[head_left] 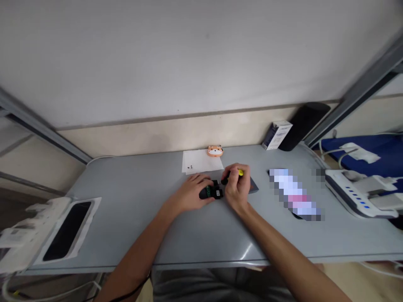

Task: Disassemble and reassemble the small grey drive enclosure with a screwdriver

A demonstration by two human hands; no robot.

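Gray desk (132, 235) against a pale wall (189, 63), metal posts both sides. Far middle: white paper (195, 160) with a few tiny dark bits (189, 167) at its near left, orange animal-face case (215, 152) on its far right. Far right: dark-blue-and-white carton (281, 131) beside a black cylinder (304, 126). Right: blurred-out phone (291, 191), then a white charger block (338, 180) with plugs and cables. Left: white power strip (47, 226), dark-screened slab (67, 230) on a white sheet. Carton print too small to read; same for the pale label on the black device (206, 193), which lies mid-desk, green circuit board exposed. Left hand (192, 193) partly covers it, fingers clamped on it, thumb on the near side. Right hand (237, 184) just right, fingers curled tight on a black-and-yellow tool (241, 172), its tip unclear, partly hiding a dark flat box (254, 187). Both forearms reach in from the near edge.
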